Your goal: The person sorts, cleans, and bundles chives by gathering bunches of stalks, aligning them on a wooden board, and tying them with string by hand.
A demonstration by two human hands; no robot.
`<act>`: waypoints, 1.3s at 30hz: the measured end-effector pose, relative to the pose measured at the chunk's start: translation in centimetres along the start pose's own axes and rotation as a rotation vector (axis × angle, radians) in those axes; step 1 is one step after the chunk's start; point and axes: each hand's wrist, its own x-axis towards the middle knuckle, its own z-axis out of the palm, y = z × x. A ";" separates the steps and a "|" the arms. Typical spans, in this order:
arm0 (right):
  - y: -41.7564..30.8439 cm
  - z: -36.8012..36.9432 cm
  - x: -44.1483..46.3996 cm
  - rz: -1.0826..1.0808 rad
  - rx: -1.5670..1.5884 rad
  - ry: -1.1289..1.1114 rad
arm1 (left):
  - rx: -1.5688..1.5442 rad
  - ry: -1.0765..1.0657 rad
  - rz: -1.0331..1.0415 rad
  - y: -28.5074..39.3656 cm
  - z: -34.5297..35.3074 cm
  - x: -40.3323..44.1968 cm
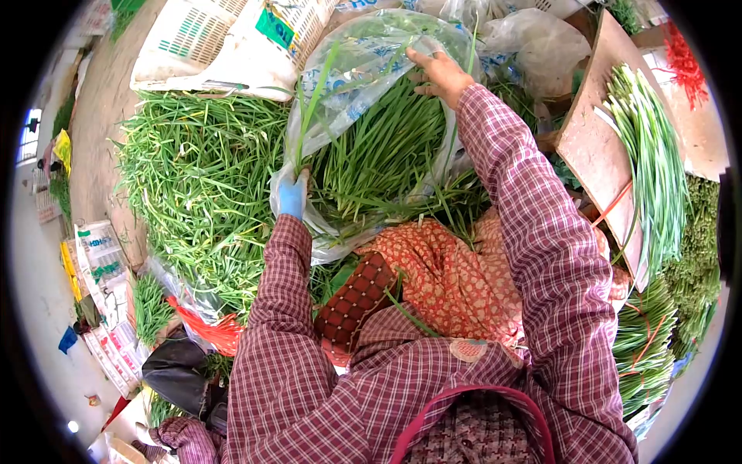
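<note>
A clear plastic bag (340,85) with blue print lies spread in front of me, its mouth around a heap of long green garlic chives (394,139). My left hand (292,195), with a blue covering on it, is closed on the bag's near left edge. A long green blade rises from beside its fingers. At the far right side of the bag, my right hand (442,76) reaches over the plastic with its fingers spread, and the fingertips are at the film. A large loose pile of chives (201,178) lies left of the bag.
White printed sacks (224,46) stand behind the pile. At right, a bundle of chives (649,155) rests on a tilted board (591,131), with tied bundles (645,332) below. Red ties (684,66) hang at far right. Another person's sleeve (193,439) shows at lower left.
</note>
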 end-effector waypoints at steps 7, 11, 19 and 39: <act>0.3 0.5 -0.1 -0.015 -0.022 -0.010 | 0.624 -0.093 0.048 -2.8 2.7 0.3; 0.6 0.8 -0.1 -0.036 -0.032 0.051 | 0.257 -0.224 -0.019 -2.2 3.8 0.3; 1.0 1.5 -0.1 -0.023 -0.076 0.110 | 0.789 -0.207 0.007 1.4 8.6 -5.2; 2.7 1.2 -4.8 0.307 -0.479 -0.708 | -0.034 -0.576 -0.295 6.8 -2.3 0.6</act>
